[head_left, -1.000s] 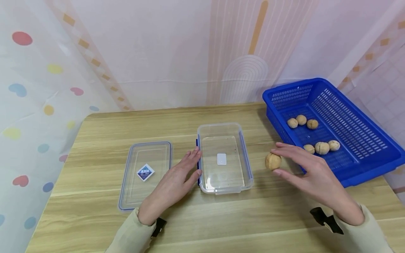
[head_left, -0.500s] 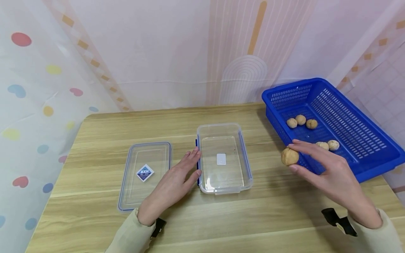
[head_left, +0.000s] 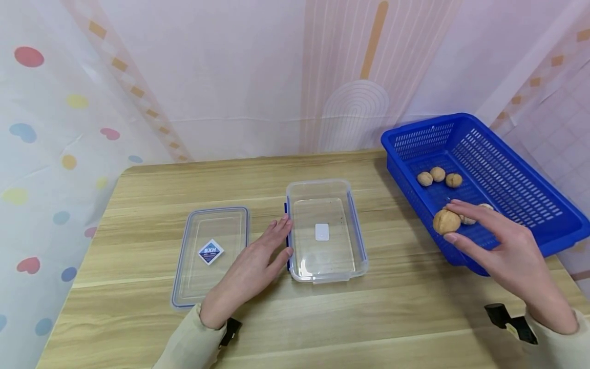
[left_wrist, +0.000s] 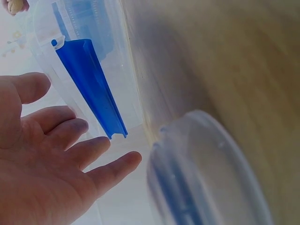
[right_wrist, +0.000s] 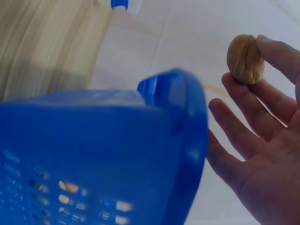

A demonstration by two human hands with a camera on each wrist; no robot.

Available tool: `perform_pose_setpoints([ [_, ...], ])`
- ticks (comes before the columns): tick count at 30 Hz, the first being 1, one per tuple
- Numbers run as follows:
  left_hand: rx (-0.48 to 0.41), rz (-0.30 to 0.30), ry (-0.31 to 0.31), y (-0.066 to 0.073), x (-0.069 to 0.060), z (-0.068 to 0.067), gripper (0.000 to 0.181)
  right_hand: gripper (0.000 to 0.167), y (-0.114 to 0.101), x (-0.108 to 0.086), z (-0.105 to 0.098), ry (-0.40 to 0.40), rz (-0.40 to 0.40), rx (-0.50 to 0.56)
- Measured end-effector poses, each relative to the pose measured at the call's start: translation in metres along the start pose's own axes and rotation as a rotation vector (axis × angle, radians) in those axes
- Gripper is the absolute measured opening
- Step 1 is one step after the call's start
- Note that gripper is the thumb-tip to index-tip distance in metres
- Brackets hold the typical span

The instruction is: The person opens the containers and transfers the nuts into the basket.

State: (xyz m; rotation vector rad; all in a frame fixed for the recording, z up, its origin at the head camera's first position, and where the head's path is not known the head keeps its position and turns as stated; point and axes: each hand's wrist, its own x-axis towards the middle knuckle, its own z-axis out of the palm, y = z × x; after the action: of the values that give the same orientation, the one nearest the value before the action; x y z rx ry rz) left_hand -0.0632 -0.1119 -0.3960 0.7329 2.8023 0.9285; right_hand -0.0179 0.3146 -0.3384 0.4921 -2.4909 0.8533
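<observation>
Between thumb and fingertips my right hand pinches a walnut, held above the near left edge of the blue basket. The right wrist view shows that walnut raised over the basket's rim. In the basket lie several more walnuts, some partly hidden behind the right hand. My left hand rests with extended fingers against the left side of a clear plastic box. In the left wrist view its fingers lie beside the box's blue side latch.
A clear lid with a blue seal and a diamond sticker lies on the wooden table, left of the box. Behind the table hangs a patterned cloth. The basket stands at the table's right side.
My right hand has moved right with the walnut, from the table beside the box to over the basket's edge. The left hand and the box have stayed in place.
</observation>
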Motion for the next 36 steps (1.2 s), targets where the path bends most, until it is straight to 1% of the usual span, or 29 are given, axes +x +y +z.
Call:
perform_pose_setpoints([
  [3,0.000,0.002,0.001,0.000,0.000,0.000,0.059,0.056,0.005,-0.001,-0.001,0.004,0.016,-0.018],
  [6,0.001,0.005,0.001,0.000,0.000,0.000,0.059,0.054,0.012,-0.003,-0.003,0.009,0.038,-0.030],
  [13,0.006,0.019,-0.001,0.000,0.002,0.000,0.059,0.053,0.025,-0.010,-0.009,0.001,0.107,-0.087],
  [17,0.001,0.016,-0.002,0.000,0.000,0.000,0.059,0.051,0.031,-0.011,-0.013,0.005,0.158,-0.112],
  [23,-0.003,0.013,0.002,0.000,-0.001,0.000,0.059,0.047,0.040,-0.014,-0.019,-0.014,0.267,-0.149],
  [25,-0.001,0.014,0.003,0.000,-0.001,0.000,0.059,0.047,0.044,-0.015,-0.021,-0.032,0.300,-0.164],
  [29,-0.001,0.015,0.003,0.001,-0.001,-0.001,0.059,0.046,0.052,-0.016,-0.025,-0.086,0.307,-0.205],
  [36,0.002,0.014,0.010,0.000,-0.002,0.000,0.059,0.047,0.062,-0.014,-0.029,-0.253,0.282,-0.263],
])
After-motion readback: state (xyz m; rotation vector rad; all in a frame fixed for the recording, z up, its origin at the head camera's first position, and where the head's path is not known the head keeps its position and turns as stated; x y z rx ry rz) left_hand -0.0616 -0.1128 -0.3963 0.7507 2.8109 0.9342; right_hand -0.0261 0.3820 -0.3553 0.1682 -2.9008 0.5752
